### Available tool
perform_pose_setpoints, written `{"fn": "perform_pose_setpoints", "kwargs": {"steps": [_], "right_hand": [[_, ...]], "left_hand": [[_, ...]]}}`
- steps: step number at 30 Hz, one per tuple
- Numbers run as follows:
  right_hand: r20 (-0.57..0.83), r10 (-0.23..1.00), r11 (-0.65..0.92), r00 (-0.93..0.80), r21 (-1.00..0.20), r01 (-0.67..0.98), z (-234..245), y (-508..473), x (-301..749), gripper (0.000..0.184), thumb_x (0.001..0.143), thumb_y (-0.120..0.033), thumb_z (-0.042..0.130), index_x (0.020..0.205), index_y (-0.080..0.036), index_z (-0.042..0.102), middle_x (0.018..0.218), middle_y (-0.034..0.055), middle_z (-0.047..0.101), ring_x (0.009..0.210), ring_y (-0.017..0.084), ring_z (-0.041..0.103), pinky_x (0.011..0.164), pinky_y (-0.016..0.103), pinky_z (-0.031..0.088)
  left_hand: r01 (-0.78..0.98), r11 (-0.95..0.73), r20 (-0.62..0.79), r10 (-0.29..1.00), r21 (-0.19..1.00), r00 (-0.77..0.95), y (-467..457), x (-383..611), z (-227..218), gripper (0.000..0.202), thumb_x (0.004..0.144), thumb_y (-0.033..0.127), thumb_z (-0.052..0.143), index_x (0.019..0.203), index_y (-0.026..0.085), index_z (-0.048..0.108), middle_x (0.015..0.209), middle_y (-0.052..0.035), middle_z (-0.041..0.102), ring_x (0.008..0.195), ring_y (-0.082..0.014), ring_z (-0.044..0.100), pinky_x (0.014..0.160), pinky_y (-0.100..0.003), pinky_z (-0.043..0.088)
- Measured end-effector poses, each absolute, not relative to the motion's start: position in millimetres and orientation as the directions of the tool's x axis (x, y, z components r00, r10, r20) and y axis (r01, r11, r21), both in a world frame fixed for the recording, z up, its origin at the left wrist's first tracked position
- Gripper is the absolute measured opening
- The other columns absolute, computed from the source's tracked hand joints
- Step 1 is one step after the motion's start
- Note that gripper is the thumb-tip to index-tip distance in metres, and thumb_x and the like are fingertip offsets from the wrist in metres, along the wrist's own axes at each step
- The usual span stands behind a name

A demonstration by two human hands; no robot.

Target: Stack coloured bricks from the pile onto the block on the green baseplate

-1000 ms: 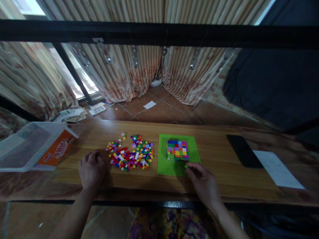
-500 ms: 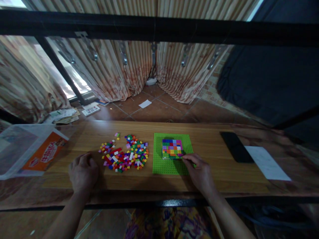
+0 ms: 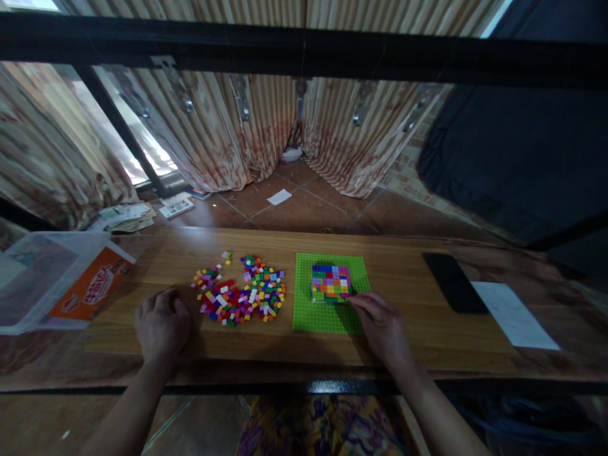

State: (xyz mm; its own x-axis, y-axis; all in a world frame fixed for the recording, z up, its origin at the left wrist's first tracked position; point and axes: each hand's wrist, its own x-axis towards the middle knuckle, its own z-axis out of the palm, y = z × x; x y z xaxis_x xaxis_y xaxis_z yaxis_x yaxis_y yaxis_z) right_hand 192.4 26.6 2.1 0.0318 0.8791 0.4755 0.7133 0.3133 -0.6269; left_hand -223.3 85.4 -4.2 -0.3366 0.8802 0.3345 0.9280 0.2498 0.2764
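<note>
From the head camera, the left hand lies on the wooden table with its fingers loosely bent. It holds nothing. It sits just beside the pile of little bricks, at the pile's left edge, but does not seem to touch it. The bricks in the pile are red, yellow, green, pink, white and blue, all mixed up. To the right of the pile lies a flat green plate. On the far part of the plate stands a square block of bricks in many colours. The right hand rests partly on the plate, and its fingertips are pressed close together at the block's near right corner. I cannot tell if they pinch a small brick there. Far off to the right lie a black phone and a white paper, touching each other. At the left end is a clear box with an orange packet in it.
</note>
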Motion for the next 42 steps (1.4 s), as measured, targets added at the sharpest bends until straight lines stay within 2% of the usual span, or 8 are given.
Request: {"fn": "perform_pose_setpoints", "kwargs": {"steps": [7,15,19,23,30,42], "right_hand": [[0.484,0.875,0.322,0.021,-0.613,0.722,-5,26,195,0.021,0.093,-0.025,0.053,0.097,-0.024,0.073,0.098,0.0058,0.071,0.088,0.017,0.068,0.08,0.031,0.056],[0.398,0.916,0.282,0.056,-0.737,0.614,1,29,195,0.021,0.092,-0.03,0.054,0.094,-0.025,0.074,0.094,0.0041,0.073,0.086,0.017,0.069,0.078,0.031,0.057],[0.396,0.904,0.227,0.162,-0.765,0.603,0,16,191,0.022,0.09,-0.034,0.057,0.102,-0.024,0.073,0.099,0.0052,0.074,0.089,0.019,0.07,0.08,0.034,0.057],[0.41,0.877,0.196,0.251,-0.783,0.591,-1,-5,168,0.019,0.09,-0.032,0.058,0.1,-0.024,0.073,0.097,0.0055,0.074,0.088,0.019,0.07,0.078,0.032,0.057],[0.332,0.941,0.313,-0.067,-0.777,0.547,3,-18,108,0.019,0.092,-0.021,0.052,0.098,-0.024,0.07,0.093,0.0026,0.072,0.086,0.015,0.068,0.076,0.025,0.054],[0.332,0.923,0.372,-0.195,-0.638,0.674,4,25,53,0.017,0.09,-0.017,0.053,0.095,-0.023,0.068,0.091,0.0042,0.069,0.088,0.02,0.063,0.08,0.032,0.049]], "left_hand": [[0.929,0.226,0.368,0.87,0.294,-0.328,86,-226,-9,0.034,0.086,0.027,0.042,0.106,0.011,0.065,0.113,-0.0188,0.062,0.111,-0.0345,0.054,0.097,-0.052,0.043],[0.933,0.217,0.376,0.87,0.285,-0.318,86,-225,-8,0.036,0.086,0.028,0.04,0.105,0.01,0.065,0.111,-0.0197,0.062,0.11,-0.0338,0.055,0.096,-0.05,0.043],[0.937,0.203,0.389,0.869,0.283,-0.306,86,-227,-10,0.034,0.085,0.026,0.041,0.104,0.011,0.065,0.111,-0.0186,0.062,0.109,-0.0328,0.055,0.096,-0.05,0.043],[0.935,0.221,0.388,0.864,0.278,-0.32,86,-226,-11,0.034,0.085,0.025,0.041,0.104,0.012,0.065,0.111,-0.0174,0.063,0.108,-0.0314,0.055,0.097,-0.048,0.043],[0.931,0.241,0.39,0.857,0.274,-0.336,84,-224,-11,0.034,0.085,0.025,0.042,0.106,0.012,0.066,0.11,-0.0154,0.063,0.105,-0.029,0.054,0.097,-0.043,0.042],[0.911,0.253,0.378,0.848,0.326,-0.371,82,-222,-12,0.032,0.086,0.023,0.043,0.107,0.014,0.066,0.111,-0.014,0.063,0.104,-0.0281,0.053,0.095,-0.042,0.042]]}}
